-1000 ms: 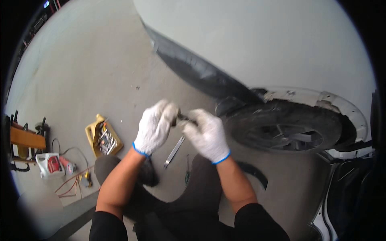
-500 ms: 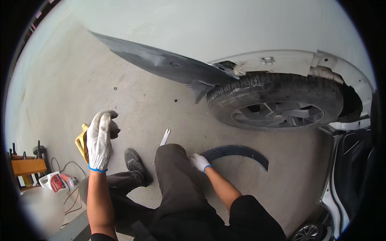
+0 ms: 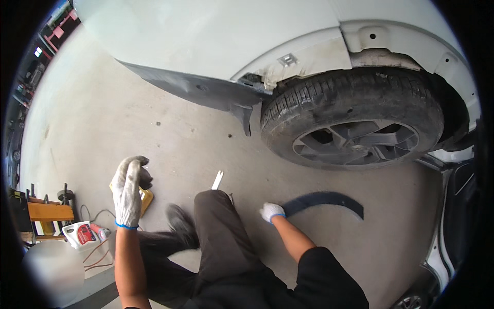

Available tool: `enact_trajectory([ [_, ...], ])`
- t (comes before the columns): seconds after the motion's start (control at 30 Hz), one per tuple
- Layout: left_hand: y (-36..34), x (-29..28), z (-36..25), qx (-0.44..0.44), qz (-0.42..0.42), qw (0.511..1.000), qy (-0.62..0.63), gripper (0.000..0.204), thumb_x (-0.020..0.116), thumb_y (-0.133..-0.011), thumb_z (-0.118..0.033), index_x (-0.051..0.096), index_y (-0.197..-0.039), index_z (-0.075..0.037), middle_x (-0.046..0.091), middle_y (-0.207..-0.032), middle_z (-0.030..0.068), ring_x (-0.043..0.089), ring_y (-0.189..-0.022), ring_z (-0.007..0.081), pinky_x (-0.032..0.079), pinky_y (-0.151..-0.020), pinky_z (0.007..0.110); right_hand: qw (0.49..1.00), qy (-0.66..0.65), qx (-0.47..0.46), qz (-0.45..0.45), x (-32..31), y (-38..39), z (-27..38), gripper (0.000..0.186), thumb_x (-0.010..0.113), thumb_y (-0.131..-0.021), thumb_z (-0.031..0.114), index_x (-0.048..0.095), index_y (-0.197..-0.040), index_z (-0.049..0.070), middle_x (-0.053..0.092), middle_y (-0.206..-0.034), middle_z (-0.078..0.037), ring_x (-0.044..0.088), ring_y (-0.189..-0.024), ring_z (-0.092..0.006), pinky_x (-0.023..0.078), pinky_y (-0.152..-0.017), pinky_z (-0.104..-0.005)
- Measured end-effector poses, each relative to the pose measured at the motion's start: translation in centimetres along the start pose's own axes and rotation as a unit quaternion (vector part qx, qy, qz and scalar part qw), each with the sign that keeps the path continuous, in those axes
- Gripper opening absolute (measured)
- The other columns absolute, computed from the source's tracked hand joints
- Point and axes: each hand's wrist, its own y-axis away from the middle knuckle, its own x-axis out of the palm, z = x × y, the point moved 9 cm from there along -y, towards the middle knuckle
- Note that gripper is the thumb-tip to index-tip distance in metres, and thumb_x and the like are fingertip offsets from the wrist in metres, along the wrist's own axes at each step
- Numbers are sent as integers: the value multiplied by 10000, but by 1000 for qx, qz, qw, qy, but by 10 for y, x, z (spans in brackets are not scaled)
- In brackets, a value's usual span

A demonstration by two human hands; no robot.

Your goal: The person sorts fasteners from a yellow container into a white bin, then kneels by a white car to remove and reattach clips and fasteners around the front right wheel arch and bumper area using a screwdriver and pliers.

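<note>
My left hand (image 3: 128, 190), in a white knit glove with darkened fingertips, is raised above the floor. Its fingers curve forward with the thumb apart, and I see nothing in it. Behind it, partly hidden, is a yellow object (image 3: 146, 200). My right hand (image 3: 271, 211), gloved too, is closed at the left end of a dark, curved wheel arch trim (image 3: 327, 198); the hand covers that end. A pale flat tool with a forked tip (image 3: 218, 179) shows beyond my knee, its lower part hidden.
Ahead stands a white car (image 3: 206, 36) with a tyre (image 3: 309, 108) and exposed wheel arch edge. A dark lower panel (image 3: 190, 87) hangs off at its left. Left are a white-and-red jug (image 3: 81, 235), an orange-topped stand (image 3: 50, 211) and cords. An open car door (image 3: 460, 206) is at right.
My right hand and the wheel arch trim have shifted to the right. My left hand has dropped slightly in view. My foot blurs with movement, and the view has tilted towards the car.
</note>
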Motion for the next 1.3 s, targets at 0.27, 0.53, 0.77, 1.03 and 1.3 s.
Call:
enact_trajectory([
  [0.27,3,34,-33,20,88,996,-3,328,579,-993,-283,647,-1083,26,628,-823,48,604,-764,123,507,-714,283,985,-107,124,-48,25,51,-65,468,561,-930,431,652,-1161,35,669,-1171,-243,640,-1109,-401,497,-959,-505],
  [0.53,-43,49,-127,168,160,972,40,320,576,-1002,-238,629,-1130,50,639,-873,58,585,-797,119,501,-748,279,921,-228,71,-309,-136,103,-91,476,589,-921,439,651,-1095,0,679,-1033,-269,656,-966,-426,519,-864,-490],
  [0.77,-55,93,-144,243,226,943,10,226,605,-964,-162,678,-1061,28,684,-840,75,642,-758,127,536,-722,291,690,-504,-226,-468,-387,282,67,295,584,-988,226,616,-1112,-39,711,-921,-146,697,-738,-179,571,-671,-301],
  [1.03,-41,177,-150,364,109,925,6,197,636,-925,-198,692,-1039,-48,702,-856,185,695,-803,368,542,-727,408,529,-556,-331,-549,-418,343,126,257,554,-1002,128,565,-1159,-76,685,-995,-147,686,-894,-192,591,-777,-320],
  [1.3,-56,190,-145,413,116,903,27,162,611,-946,-132,688,-1042,-26,701,-786,144,704,-712,256,538,-673,340,468,-571,-273,-617,-435,336,111,295,537,-1010,197,571,-1146,-62,684,-916,-146,653,-697,-158,557,-685,-290],
])
